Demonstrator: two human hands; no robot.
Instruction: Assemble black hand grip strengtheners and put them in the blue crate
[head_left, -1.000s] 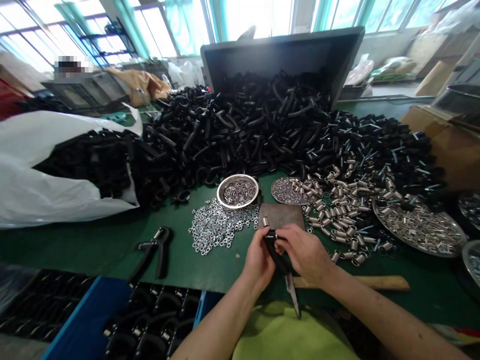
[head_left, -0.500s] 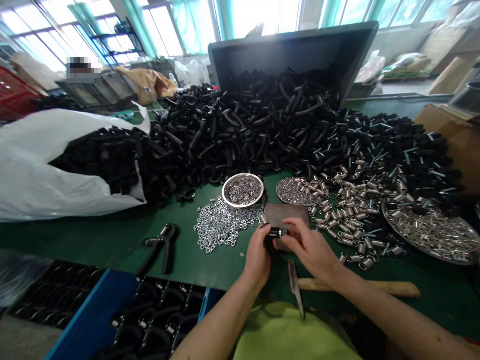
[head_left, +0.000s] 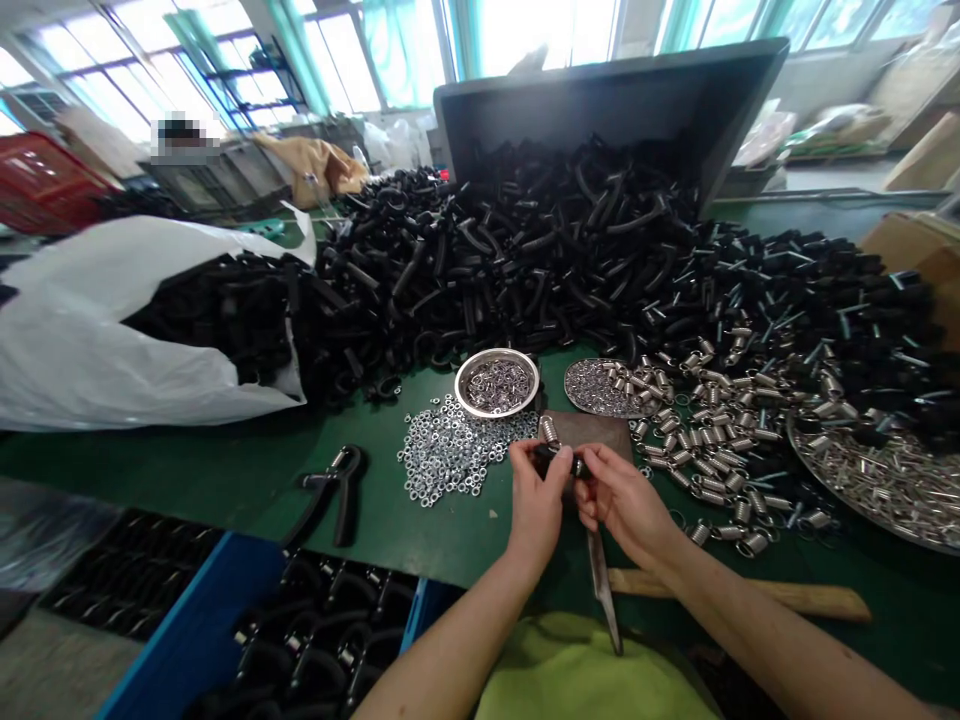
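My left hand (head_left: pixel 537 500) and my right hand (head_left: pixel 624 503) meet over a small brown metal plate (head_left: pixel 600 433) on the green table. Both are closed on a small black handle part (head_left: pixel 553 456) with a metal end, held between the fingertips. A coil spring (head_left: pixel 549 429) stands just above my left thumb. A long metal blade tool (head_left: pixel 604 588) lies below my right hand, pointing toward me. A heap of loose washers (head_left: pixel 450 455) lies just left of my hands.
A big pile of black handles (head_left: pixel 540 250) spills from a tipped grey bin (head_left: pixel 615 95). A steel bowl (head_left: pixel 496 381), a flat dish (head_left: pixel 600 388), scattered springs (head_left: pixel 720 440) and a tray of springs (head_left: pixel 877 470) lie right. An assembled hand gripper (head_left: pixel 330 495), a blue crate (head_left: pixel 202 640), a white bag (head_left: pixel 82 330) and a wooden handle (head_left: pixel 787 597) are near.
My hands lifted the black part off the blade tool and drew it up over the brown plate; my fingers closed tighter round it. The view shifted slightly left.
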